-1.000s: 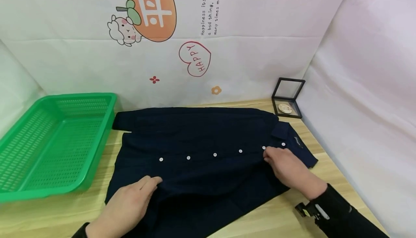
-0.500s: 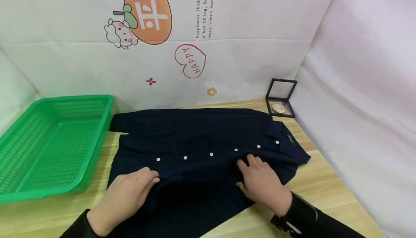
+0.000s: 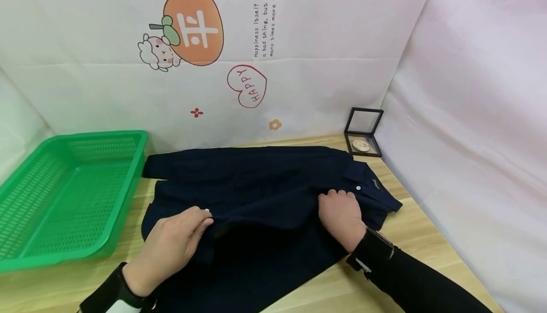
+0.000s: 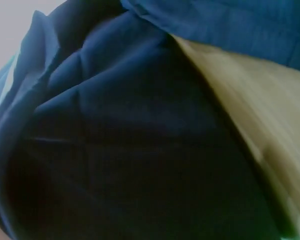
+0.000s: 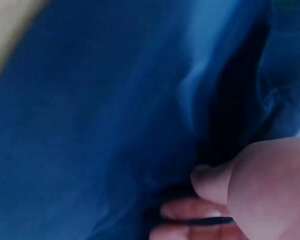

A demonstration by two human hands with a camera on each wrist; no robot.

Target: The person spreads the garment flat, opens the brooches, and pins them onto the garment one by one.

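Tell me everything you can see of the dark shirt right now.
The shirt is dark navy, soft-looking cloth, spread on the light wood table. Its collar points right, and one long sleeve lies along the far side, toward the green basket. I can see a white button near the collar and another at the left hand. That hand and the right hand hold its front, raised between them over a dark gap.

Before me on the table (image 3: 316, 298) lies the shirt (image 3: 256, 175), the basket (image 3: 81, 194) at nine o'clock from it, the case (image 3: 362, 134) at two.
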